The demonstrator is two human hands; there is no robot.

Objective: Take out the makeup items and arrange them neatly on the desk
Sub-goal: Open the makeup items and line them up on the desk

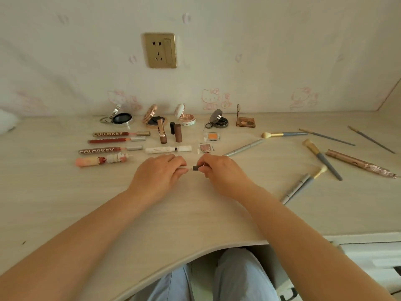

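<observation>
Both hands meet at the middle of the pale wooden desk (pixel 195 209). My left hand (pixel 158 172) grips the white body of a small makeup tube (pixel 188 168), and my right hand (pixel 219 170) pinches its dark cap end (pixel 196 168). Behind them lies an ordered group: several lip gloss tubes (pixel 108 142) in a column at the left, open compacts (pixel 121 119) along the wall, upright lipsticks (pixel 178 133), a white tube (pixel 168 149) and two small eyeshadow pans (pixel 213 136).
To the right, brushes (pixel 284 134) and pencils (pixel 243 147) lie scattered, with a rose-gold wrapped stick (pixel 360 162) further out. A wall socket (pixel 160 50) sits above the desk. The desk's front edge curves over my knees (pixel 217 279).
</observation>
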